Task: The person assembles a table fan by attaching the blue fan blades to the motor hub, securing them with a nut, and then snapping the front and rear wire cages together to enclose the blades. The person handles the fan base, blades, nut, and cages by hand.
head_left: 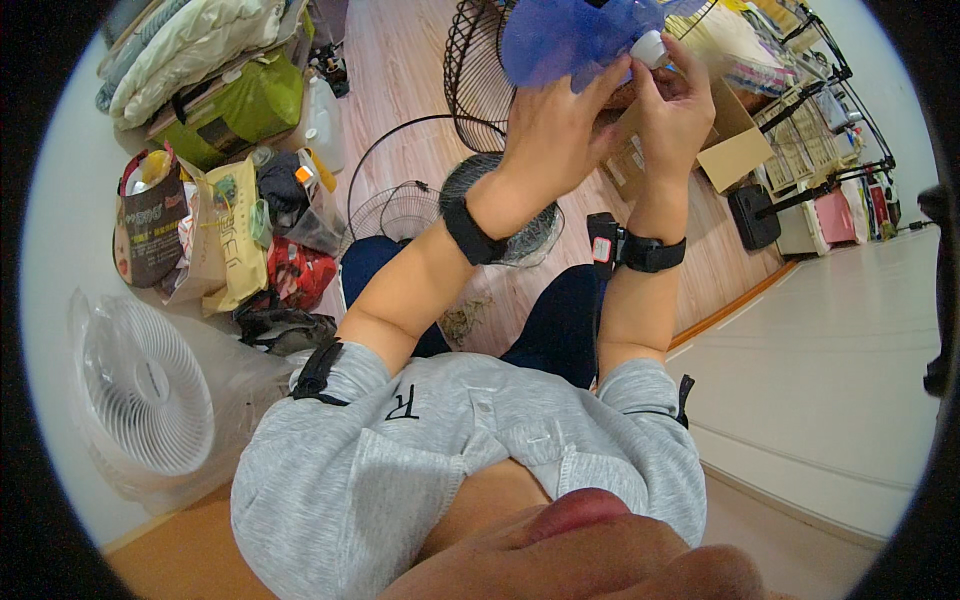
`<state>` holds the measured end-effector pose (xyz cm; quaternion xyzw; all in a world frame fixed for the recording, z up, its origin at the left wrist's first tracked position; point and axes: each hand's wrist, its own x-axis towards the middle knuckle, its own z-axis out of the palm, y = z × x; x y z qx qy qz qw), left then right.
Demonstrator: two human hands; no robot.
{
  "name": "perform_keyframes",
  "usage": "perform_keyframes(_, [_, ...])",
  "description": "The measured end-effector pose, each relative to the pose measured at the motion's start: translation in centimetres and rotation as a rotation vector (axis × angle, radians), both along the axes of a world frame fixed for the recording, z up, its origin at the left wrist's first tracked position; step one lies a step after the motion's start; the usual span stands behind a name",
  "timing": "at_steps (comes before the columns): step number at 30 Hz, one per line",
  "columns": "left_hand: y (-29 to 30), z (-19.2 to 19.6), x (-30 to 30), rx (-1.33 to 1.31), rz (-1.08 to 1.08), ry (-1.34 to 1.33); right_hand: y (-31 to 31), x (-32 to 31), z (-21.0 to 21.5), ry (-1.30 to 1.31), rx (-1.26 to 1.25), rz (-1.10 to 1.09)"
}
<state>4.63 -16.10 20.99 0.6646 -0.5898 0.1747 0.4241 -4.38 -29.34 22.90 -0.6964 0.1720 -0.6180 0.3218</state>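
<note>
Blue translucent fan blades (550, 45) stand at the top of the view, with a round white cap (649, 49) at their hub. My right hand (672, 115) pinches that cap between thumb and fingers. My left hand (550, 130) is closed on the lower part of the blades, its fingertips partly hidden. Just left of the blades is a black wire fan guard (465, 85). Below my hands, a round dark piece (530, 235), partly in clear plastic, lies on the floor beside a lighter wire fan guard (385, 213).
An open cardboard box (735, 150) and a black rack (850, 70) are at the right. Packed bags (235, 235), a green storage bag (240, 110) and a white jug (322, 125) line the left. A plastic-wrapped white fan (150, 385) stands at lower left.
</note>
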Motion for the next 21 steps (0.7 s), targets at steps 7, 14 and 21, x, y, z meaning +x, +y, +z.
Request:
perform_keyframes(7, [-2.5, 0.5, 1.0, -0.157, -0.266, 0.201, 0.1, 0.9, 0.3, -0.189, 0.164, 0.124])
perform_keyframes(14, [-2.9, 0.0, 1.2, -0.189, -0.231, 0.220, -0.4, 0.8, 0.5, 0.007, -0.069, -0.068])
perform_keyframes(21, [-3.2, 0.6, 1.1, -0.330, -0.188, 0.183, -1.0, 2.0, 0.5, 0.019, -0.486, -0.238])
